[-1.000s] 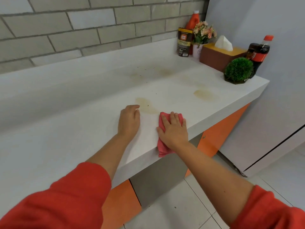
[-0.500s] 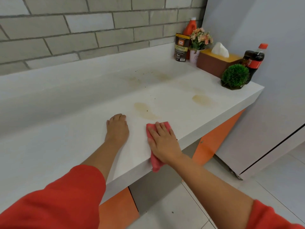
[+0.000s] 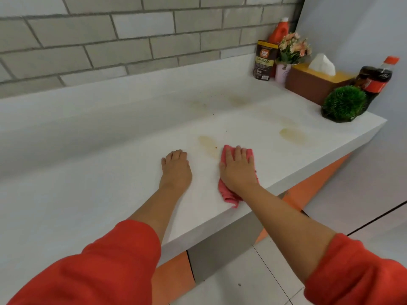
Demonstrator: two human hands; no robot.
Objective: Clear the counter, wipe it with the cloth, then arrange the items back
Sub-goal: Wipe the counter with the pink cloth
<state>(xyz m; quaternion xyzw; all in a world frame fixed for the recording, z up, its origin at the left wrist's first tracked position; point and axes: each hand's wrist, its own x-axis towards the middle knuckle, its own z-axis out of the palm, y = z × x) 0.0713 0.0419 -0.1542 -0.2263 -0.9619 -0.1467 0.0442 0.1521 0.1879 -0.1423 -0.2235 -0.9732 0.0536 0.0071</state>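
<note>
The white counter (image 3: 99, 172) is leaned on by both hands. Way past the right hand (image 3: 239, 170), at the far corner, a tissue box (image 3: 308, 84), cola bottle (image 3: 377, 78) and green plant ball (image 3: 344, 103) are bunched together. The pink cloth (image 3: 228, 195) is pinned flat under the right hand's straight fingers, near the front edge. The left hand (image 3: 176, 170) is rested palm-down just beside it, nothing held. A yellowish stain (image 3: 208, 145) is seen just off the cloth's far-left corner.
</note>
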